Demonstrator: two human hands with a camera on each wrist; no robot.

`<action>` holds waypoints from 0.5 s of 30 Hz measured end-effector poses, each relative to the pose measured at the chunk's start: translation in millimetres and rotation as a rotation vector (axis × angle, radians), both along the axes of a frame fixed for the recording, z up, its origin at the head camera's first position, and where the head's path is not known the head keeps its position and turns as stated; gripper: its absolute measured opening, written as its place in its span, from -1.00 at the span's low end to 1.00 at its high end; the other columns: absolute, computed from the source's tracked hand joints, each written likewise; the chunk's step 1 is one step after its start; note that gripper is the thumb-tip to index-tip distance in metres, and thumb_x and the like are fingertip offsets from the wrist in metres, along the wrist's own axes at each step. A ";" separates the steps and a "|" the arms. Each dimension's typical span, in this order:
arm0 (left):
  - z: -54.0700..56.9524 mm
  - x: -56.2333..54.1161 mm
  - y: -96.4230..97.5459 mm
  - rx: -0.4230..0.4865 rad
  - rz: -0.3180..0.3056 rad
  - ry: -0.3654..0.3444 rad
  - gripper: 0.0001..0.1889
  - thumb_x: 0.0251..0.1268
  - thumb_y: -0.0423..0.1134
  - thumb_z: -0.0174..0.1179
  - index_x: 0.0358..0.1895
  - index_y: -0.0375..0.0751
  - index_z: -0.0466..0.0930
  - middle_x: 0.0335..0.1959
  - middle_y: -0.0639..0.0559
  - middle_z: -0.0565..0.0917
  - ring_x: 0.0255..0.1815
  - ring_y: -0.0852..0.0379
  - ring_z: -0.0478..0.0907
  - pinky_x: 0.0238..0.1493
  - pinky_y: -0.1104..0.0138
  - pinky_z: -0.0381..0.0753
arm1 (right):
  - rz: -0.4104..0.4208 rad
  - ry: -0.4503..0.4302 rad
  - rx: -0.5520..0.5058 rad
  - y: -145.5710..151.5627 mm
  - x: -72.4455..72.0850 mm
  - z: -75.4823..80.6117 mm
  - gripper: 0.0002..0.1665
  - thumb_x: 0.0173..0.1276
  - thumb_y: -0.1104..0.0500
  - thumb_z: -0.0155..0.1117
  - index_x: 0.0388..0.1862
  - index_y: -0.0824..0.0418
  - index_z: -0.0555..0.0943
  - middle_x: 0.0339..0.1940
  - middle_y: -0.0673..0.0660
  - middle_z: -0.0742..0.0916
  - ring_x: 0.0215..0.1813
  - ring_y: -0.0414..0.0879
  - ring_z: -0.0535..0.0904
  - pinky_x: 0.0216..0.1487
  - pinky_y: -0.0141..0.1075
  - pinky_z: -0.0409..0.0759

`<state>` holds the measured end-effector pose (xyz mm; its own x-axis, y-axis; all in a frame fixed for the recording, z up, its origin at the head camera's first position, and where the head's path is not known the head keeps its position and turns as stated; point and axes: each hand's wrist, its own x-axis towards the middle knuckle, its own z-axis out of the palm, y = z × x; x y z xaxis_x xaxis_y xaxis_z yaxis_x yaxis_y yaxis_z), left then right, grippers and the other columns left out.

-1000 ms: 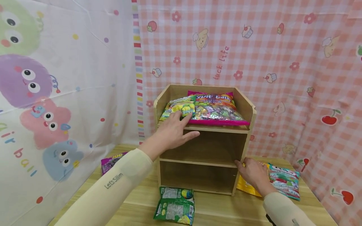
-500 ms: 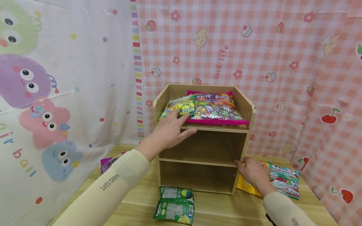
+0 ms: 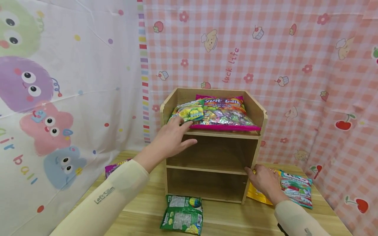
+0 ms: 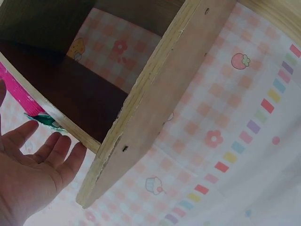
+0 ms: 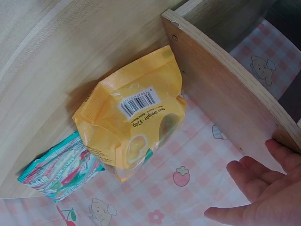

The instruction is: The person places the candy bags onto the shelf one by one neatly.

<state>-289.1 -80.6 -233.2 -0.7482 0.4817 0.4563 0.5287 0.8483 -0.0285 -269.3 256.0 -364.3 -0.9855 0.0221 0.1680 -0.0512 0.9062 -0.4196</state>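
My left hand (image 3: 171, 137) is at the front edge of the wooden shelf unit's (image 3: 212, 134) top tier, fingers loosely bent and thumb spread. Its fingertips lie at the lower edge of a small yellow-and-green candy bag (image 3: 189, 110); contact is unclear. That bag leans over a larger pink-edged bag of fruit candy (image 3: 227, 113). In the left wrist view, the fingers (image 4: 61, 150) are just below the shelf board's edge. My right hand (image 3: 264, 182) is at the unit's right side panel, thumb against its front edge. The right wrist view shows the other fingers spread beside the panel.
A green bag (image 3: 183, 214) lies on the table (image 3: 141, 219) before the unit. Right of the unit are a yellow bag (image 5: 136, 108) and a teal-and-red bag (image 3: 296, 190). A purple bag (image 3: 113, 167) sits at left, partly behind the sleeve. Printed curtains surround the table.
My left hand has drawn back down and left, from over the small yellow-and-green bag to its lower edge. The right hand has stayed at the side panel.
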 end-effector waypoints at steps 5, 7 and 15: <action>-1.1 4.9 -6.9 0.026 -0.031 0.026 -0.35 0.32 0.24 0.19 0.30 -0.14 0.50 0.08 -0.16 0.47 0.06 -0.08 0.43 0.00 0.06 0.56 | -0.001 0.004 0.007 0.2 0.2 -0.3 -0.31 0.52 -0.21 -0.03 0.00 0.44 0.57 -0.09 0.36 0.71 0.08 0.45 0.51 0.21 0.48 -0.01; -0.9 7.8 -9.5 0.042 -0.049 0.041 -0.38 0.31 0.21 0.22 0.25 -0.15 0.54 0.05 -0.15 0.49 0.08 -0.08 0.44 0.04 0.06 0.55 | -0.003 0.005 0.014 -0.1 0.2 -0.3 -0.32 0.52 -0.21 -0.02 0.00 0.44 0.57 -0.08 0.36 0.71 0.08 0.45 0.52 0.21 0.48 -0.01; -0.8 19.5 -19.6 0.013 -0.055 -0.048 -0.48 0.25 0.23 0.27 0.06 -0.10 0.68 0.00 -0.04 0.63 0.02 -0.02 0.57 0.02 0.09 0.58 | -0.005 0.005 0.018 -0.4 0.2 0.0 -0.35 0.52 -0.19 -0.01 -0.03 0.42 0.58 -0.09 0.34 0.71 0.05 0.43 0.53 0.21 0.47 0.00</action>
<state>-269.6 -100.1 -234.0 -0.7420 0.5169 0.4269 0.5752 0.8180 0.0093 -269.1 255.6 -364.4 -0.9845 0.0242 0.1735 -0.0486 0.9138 -0.4032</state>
